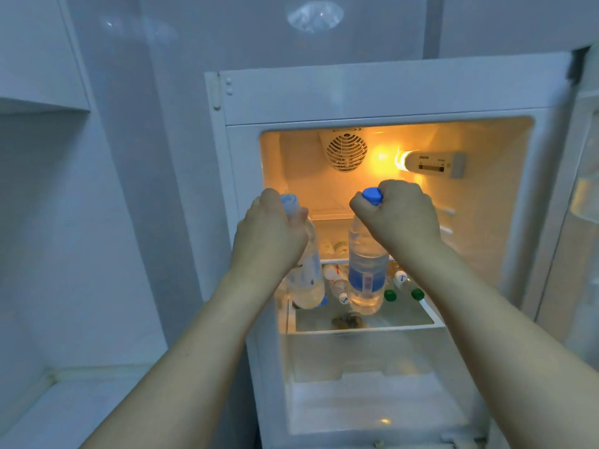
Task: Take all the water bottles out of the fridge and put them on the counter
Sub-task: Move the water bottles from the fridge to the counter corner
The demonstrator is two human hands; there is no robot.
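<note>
Occupying the centre and right of the frame: fridge [385, 92], white, door open, interior lit amber.

Lower centre of the cavity: glass shelf [402, 314], carrying several small bottles lying on their sides, two with green caps [390, 295]; whether any hold water cannot be told.

Right of centre: right bottle [368, 270], clear plastic, blue label, blue cap [372, 195], hanging upright in front of the shelf. Appears full, so judged fairly heavy; walls thin and likely to dent under pressure; possibly damp and slick from the cold.

Left of centre: left bottle [308, 277], clear, pale label, pale cap, tilted, blurred. Same handling judged.

Right hand [398, 215]: clenched around the neck of its bottle, just under the cap.

Left hand [269, 234]: wrapped round the neck and shoulder of its bottle.

Hold point: the neck is the stiffest part and the cap's flange stops slipping, so the present grips look sound for carrying.

Counter: not identifiable in view.
</note>
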